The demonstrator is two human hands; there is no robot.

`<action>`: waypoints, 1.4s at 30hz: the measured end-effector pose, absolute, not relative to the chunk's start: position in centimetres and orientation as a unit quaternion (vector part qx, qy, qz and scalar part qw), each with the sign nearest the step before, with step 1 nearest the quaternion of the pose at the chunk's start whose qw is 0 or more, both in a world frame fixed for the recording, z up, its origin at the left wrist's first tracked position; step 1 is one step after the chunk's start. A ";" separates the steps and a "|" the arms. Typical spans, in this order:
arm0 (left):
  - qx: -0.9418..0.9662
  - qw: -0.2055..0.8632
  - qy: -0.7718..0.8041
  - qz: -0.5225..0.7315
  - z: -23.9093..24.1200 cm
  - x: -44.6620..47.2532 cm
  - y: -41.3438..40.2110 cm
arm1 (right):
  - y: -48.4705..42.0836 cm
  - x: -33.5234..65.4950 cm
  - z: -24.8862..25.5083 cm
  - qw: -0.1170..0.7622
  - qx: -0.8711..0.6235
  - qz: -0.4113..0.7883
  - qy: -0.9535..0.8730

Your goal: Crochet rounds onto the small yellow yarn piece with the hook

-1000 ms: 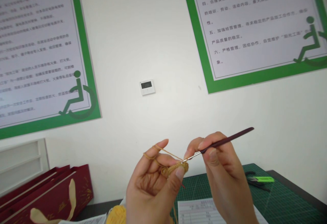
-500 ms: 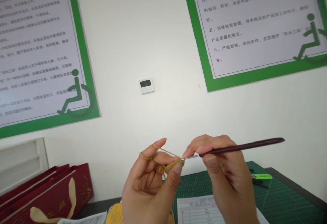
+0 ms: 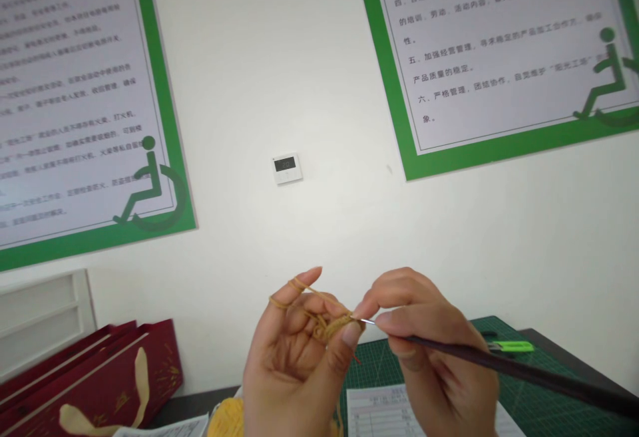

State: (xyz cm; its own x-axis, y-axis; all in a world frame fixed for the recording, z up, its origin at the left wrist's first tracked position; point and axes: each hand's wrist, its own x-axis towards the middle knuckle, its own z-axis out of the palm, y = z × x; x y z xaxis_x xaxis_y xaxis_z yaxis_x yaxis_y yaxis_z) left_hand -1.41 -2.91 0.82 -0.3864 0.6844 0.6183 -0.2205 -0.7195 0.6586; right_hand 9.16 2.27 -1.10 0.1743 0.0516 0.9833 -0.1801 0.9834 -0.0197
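Observation:
My left hand (image 3: 294, 364) is raised in front of me, thumb and fingers pinching a small mustard-yellow crochet piece (image 3: 333, 326). Yarn (image 3: 304, 289) is looped round its index finger. My right hand (image 3: 434, 350) grips a dark crochet hook (image 3: 499, 364) between thumb and fingers. The hook's metal tip touches the crochet piece, and its handle slants down to the right. A yellow yarn ball (image 3: 227, 418) lies below my left hand at the picture's bottom edge.
A green cutting mat (image 3: 549, 397) covers the dark table, with a printed sheet (image 3: 379, 414) on it and green-handled snips (image 3: 509, 346) at the back. Dark red gift bags (image 3: 100, 377) stand at the left. The white wall carries two green-framed posters (image 3: 499, 58) and a small thermostat (image 3: 287, 167).
The hook's handle has swung from pointing up-right to level, then down to the right, while its tip stays at the crochet piece. My left hand has barely moved.

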 end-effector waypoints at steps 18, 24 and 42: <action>0.458 0.239 0.268 0.813 0.7 -0.7 -3.2 | 2.9 8.6 -2.1 0.775 -0.029 -0.141 -0.616; 0.470 0.257 0.270 0.800 0.8 -1.3 -3.1 | 2.8 8.7 -2.0 0.807 -0.056 0.217 -0.547; 0.463 0.355 0.210 0.785 0.8 -1.8 -2.9 | 3.3 8.5 -1.6 0.784 0.020 -0.011 -0.621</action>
State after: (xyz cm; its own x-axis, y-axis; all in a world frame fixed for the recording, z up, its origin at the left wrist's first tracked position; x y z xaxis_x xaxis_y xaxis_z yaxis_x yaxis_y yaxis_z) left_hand -1.81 -2.89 0.82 -0.3200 0.7509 0.5777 -0.3621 -0.6604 0.6578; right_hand 8.51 3.28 -1.65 0.2297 -0.0422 0.9724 -0.0071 0.9990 0.0450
